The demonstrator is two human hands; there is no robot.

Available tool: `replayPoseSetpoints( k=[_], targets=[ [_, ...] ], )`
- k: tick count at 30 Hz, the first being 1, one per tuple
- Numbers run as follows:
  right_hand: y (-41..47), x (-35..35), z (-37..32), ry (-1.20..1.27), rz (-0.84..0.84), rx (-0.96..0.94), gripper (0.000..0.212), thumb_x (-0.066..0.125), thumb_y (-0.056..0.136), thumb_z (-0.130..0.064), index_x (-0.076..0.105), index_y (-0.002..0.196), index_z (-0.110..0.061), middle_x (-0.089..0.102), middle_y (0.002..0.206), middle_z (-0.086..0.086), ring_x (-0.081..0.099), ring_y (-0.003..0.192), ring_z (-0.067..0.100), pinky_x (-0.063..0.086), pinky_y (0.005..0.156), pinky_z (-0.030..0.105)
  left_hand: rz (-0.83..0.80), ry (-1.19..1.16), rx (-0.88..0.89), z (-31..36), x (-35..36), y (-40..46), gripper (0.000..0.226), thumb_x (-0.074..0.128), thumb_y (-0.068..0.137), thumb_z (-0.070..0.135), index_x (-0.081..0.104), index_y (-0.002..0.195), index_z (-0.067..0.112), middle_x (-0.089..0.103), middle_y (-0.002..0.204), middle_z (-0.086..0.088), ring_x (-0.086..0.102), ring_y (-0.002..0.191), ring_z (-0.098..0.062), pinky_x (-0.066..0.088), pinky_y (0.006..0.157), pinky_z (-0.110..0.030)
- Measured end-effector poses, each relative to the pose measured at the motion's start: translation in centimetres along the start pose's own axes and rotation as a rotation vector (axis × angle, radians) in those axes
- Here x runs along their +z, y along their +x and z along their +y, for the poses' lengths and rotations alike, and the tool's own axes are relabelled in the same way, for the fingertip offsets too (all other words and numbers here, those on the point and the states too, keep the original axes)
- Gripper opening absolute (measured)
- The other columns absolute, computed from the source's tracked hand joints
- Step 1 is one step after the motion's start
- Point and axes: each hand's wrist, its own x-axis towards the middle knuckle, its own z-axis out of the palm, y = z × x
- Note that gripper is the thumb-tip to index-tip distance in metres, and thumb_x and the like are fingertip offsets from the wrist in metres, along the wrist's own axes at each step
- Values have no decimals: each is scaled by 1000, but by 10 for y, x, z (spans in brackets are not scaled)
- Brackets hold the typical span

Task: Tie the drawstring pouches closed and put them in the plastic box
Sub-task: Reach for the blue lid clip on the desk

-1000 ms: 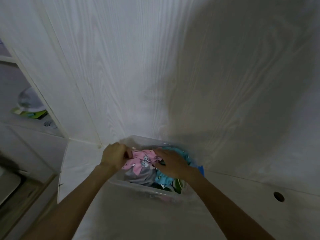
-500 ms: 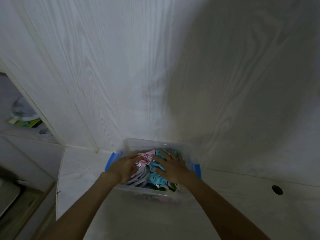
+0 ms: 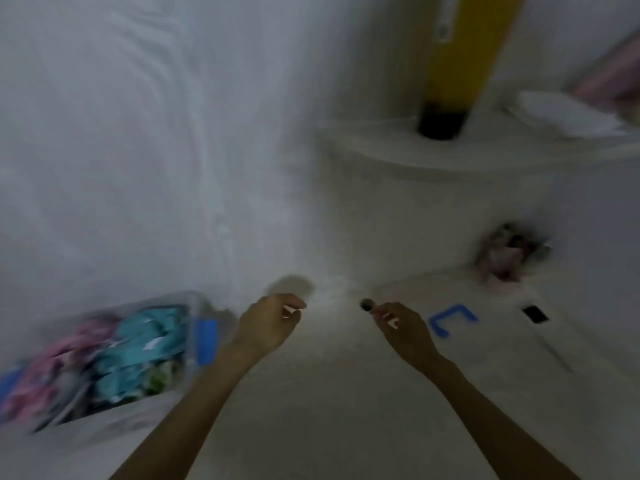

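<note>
The frame is blurred by motion. The clear plastic box [image 3: 197, 303] with blue latches sits at the lower left, filled with pink and teal pouches [image 3: 138, 344]. My left hand [image 3: 268, 323] hovers over the white table just right of the box, its fingers loosely curled and holding nothing. Further right, my right hand [image 3: 403, 329] is also in the air with loosely curled fingers and holds nothing. A pinkish patterned pouch [image 3: 504, 258] lies at the far right against the wall, well beyond my right hand.
A blue C-shaped piece [image 3: 450, 320] lies on the table right of my right hand. A round cable hole [image 3: 366, 304] and a small dark rectangle [image 3: 535, 314] mark the table. A yellow post [image 3: 457, 57] stands on a raised shelf behind.
Both hands have left the pouches in the box and moved right over the table. The view has swung right, so the box now sits at the lower left.
</note>
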Motion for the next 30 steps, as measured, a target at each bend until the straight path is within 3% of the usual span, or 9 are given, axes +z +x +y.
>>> replayPoseSetpoints(
  k=[3,6,9,13,15,17,21,26,30],
  targets=[
    [-22,-58,69,-89,69,187,12,58,92,-21,63,98,-30,62,100,-7,60,96,15,41,78,20,-147,-20,24,60,65,42,20,56,91,25,67,106,31,66,114,10,64,100,-13,48,87,-24],
    [-44,-98,124,-204,137,336,30,58,91,-21,59,121,-20,60,121,2,50,118,22,37,96,26,-251,3,57,112,126,78,29,56,91,23,62,120,22,59,128,4,58,112,-15,42,94,-24],
    [-67,-124,166,-251,248,557,53,59,89,-25,42,138,-17,43,142,7,34,133,26,33,104,37,-367,46,70,148,177,105,49,51,95,25,37,142,18,35,150,-3,40,133,-20,30,105,-25],
    [-78,-137,199,-17,292,966,67,57,91,-29,27,143,-1,23,148,22,20,137,37,25,109,41,-517,148,50,173,228,134,71,46,98,30,2,150,11,2,159,-12,8,146,-26,14,116,-32],
    [-74,-135,205,39,199,975,66,54,93,-29,24,145,-1,18,149,23,19,138,36,22,111,37,-487,249,-70,178,243,141,77,43,98,38,-6,150,12,-5,159,-14,0,146,-30,13,116,-41],
    [-62,-137,211,-12,163,854,69,51,94,-24,13,149,-5,10,153,19,19,140,34,24,111,36,-395,286,-228,178,253,140,85,43,95,48,-10,149,9,-9,158,-17,-4,146,-34,11,115,-48],
    [-12,-142,210,-104,164,670,68,44,97,-30,5,150,-14,3,158,8,16,143,30,22,111,38,-150,20,-479,152,254,114,107,61,84,50,-9,147,0,-5,158,-16,1,146,-31,14,114,-48],
    [28,-126,203,-386,40,715,79,41,93,-54,1,151,-17,5,157,12,13,141,36,18,112,42,103,-164,-604,138,260,71,74,63,86,39,29,142,3,30,145,-19,28,133,-34,31,106,-47],
    [28,-120,188,-327,16,825,79,46,86,-64,26,146,-17,14,152,17,19,137,35,21,110,44,151,-522,-667,118,242,66,64,57,92,22,26,147,16,33,144,-20,38,127,-37,35,104,-45]
  ],
)
